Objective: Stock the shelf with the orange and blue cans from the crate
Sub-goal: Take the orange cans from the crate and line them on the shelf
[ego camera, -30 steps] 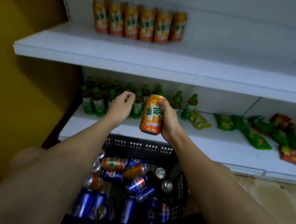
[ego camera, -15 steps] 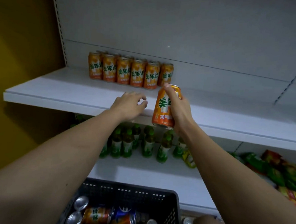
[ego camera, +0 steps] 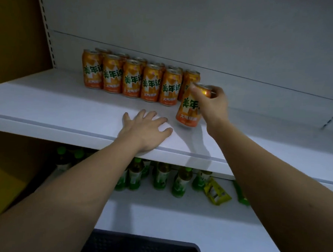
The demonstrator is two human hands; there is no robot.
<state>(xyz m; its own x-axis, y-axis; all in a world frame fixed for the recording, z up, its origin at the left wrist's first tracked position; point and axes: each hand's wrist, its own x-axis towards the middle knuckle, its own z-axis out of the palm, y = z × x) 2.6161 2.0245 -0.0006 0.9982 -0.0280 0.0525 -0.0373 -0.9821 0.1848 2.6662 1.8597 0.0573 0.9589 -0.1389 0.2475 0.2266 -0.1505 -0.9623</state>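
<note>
My right hand (ego camera: 213,107) grips an orange can (ego camera: 189,111) by its top and side, holding it tilted just above the white upper shelf (ego camera: 65,104), right of the row's end. Several orange cans (ego camera: 131,81) stand in two rows at the back of that shelf. My left hand (ego camera: 146,128) rests flat on the shelf's front part, fingers spread, holding nothing. Only the dark rim of the crate (ego camera: 144,247) shows at the bottom; its cans are hidden.
Green-capped bottles (ego camera: 160,176) stand on the lower shelf (ego camera: 165,219), with a yellow packet (ego camera: 217,192) and a green packet (ego camera: 239,194) beside them. A yellow wall (ego camera: 13,38) is at the left. The upper shelf is bare to the right of the cans.
My right hand has carried the orange can up from the crate onto the upper shelf, next to the row. My left hand has come down flat on the shelf. The view has risen.
</note>
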